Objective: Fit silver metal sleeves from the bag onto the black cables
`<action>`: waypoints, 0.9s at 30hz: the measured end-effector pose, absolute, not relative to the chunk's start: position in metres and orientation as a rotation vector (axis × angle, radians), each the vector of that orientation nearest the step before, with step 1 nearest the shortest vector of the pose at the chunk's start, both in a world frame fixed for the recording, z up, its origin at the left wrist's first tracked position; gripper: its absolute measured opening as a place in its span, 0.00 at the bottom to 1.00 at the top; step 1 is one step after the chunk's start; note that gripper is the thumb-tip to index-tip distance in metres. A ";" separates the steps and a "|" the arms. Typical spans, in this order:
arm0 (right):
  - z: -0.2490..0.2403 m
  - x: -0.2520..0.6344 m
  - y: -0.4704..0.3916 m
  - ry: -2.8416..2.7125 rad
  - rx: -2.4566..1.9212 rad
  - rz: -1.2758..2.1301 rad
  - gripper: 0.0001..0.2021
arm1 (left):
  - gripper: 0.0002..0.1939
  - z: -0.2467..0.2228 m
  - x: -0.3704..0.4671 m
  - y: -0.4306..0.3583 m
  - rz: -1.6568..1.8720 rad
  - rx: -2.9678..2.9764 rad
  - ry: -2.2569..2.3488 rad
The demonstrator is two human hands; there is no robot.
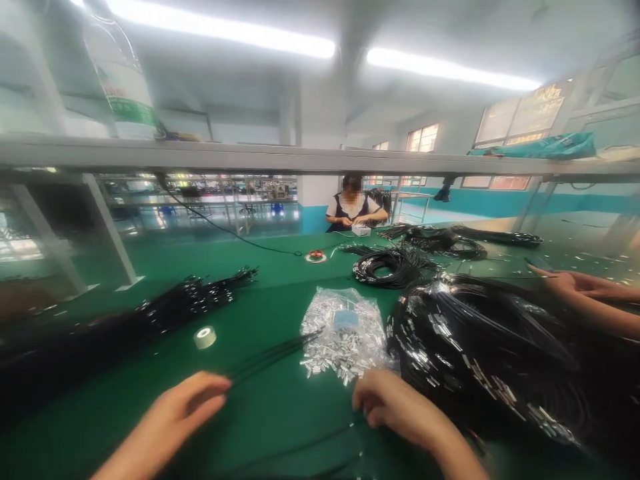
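Note:
Several thin black cables run from my left hand, pinched between its thumb and fingers, toward a clear plastic bag. Small silvery metal sleeves fill the bag and spill from its near side. Just in front of these sleeves is my right hand, its fingers curled together; whatever it may hold is too small and blurred to make out. Below it, more black cables with shiny ends cross the green table, smeared by motion.
Big coils of black cable with metal ends lie on the right, a long cable bundle on the left. A white tape roll sits nearby. Another person's hands are at right; a seated person works opposite, beneath the shelf.

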State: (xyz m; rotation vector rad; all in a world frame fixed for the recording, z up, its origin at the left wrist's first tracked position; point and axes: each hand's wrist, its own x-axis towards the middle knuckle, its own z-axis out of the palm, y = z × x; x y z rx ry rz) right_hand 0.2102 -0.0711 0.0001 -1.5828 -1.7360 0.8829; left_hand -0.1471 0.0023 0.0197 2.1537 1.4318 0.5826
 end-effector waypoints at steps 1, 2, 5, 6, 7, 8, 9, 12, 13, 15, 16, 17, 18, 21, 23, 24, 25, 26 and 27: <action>-0.005 0.208 -0.071 -1.730 -1.606 0.865 0.18 | 0.15 0.020 -0.128 0.010 0.537 2.180 1.370; -0.008 0.206 -0.070 -1.723 -1.620 0.851 0.16 | 0.15 0.019 -0.108 0.018 0.516 2.245 1.342; -0.010 0.201 -0.068 -1.719 -1.605 0.834 0.11 | 0.12 0.007 -0.054 0.037 0.513 2.320 1.376; -0.009 0.201 -0.067 -1.718 -1.589 0.833 0.09 | 0.09 0.002 -0.041 0.041 0.518 2.336 1.409; -0.007 0.201 -0.065 -1.709 -1.568 0.834 0.09 | 0.06 -0.003 -0.032 0.044 0.527 2.348 1.447; -0.005 0.202 -0.063 -1.691 -1.544 0.835 0.09 | 0.04 -0.007 -0.025 0.046 0.541 2.353 1.480; -0.003 0.203 -0.061 -1.660 -1.515 0.839 0.08 | 0.06 -0.010 -0.022 0.046 0.559 2.348 1.507; 0.002 0.207 -0.054 -1.478 -1.426 0.854 0.07 | 0.10 -0.010 -0.020 0.036 0.617 2.298 1.507; 0.004 0.209 -0.052 -1.397 -1.400 0.862 0.07 | 0.11 -0.009 -0.021 0.029 0.631 2.282 1.484; 0.004 0.211 -0.049 -1.225 -1.346 0.894 0.10 | 0.12 -0.007 -0.022 0.013 0.666 2.258 1.405; 0.003 0.211 -0.047 -1.142 -1.313 0.923 0.11 | 0.13 -0.006 -0.022 0.005 0.683 2.246 1.356; 0.002 0.210 -0.046 -1.063 -1.275 0.961 0.12 | 0.14 -0.006 -0.022 -0.003 0.698 2.233 1.311; 0.000 0.209 -0.046 -0.989 -1.232 1.001 0.14 | 0.15 -0.007 -0.020 -0.010 0.706 2.221 1.268; -0.007 0.202 -0.044 -0.809 -1.115 1.107 0.18 | 0.15 -0.008 -0.013 -0.026 0.706 2.215 1.188; -0.012 0.195 -0.044 -0.742 -1.059 1.162 0.19 | 0.16 -0.008 -0.009 -0.032 0.722 2.221 1.167; -0.014 0.191 -0.045 -0.722 -1.036 1.187 0.18 | 0.16 -0.008 -0.008 -0.034 0.732 2.221 1.158; -0.015 0.188 -0.045 -0.708 -1.016 1.208 0.18 | 0.17 -0.007 -0.007 -0.035 0.743 2.220 1.153; -0.016 0.185 -0.045 -0.695 -0.997 1.225 0.17 | 0.17 -0.007 -0.006 -0.036 0.751 2.222 1.150; -0.016 0.183 -0.045 -0.680 -0.980 1.237 0.17 | 0.17 -0.007 -0.006 -0.036 0.756 2.228 1.153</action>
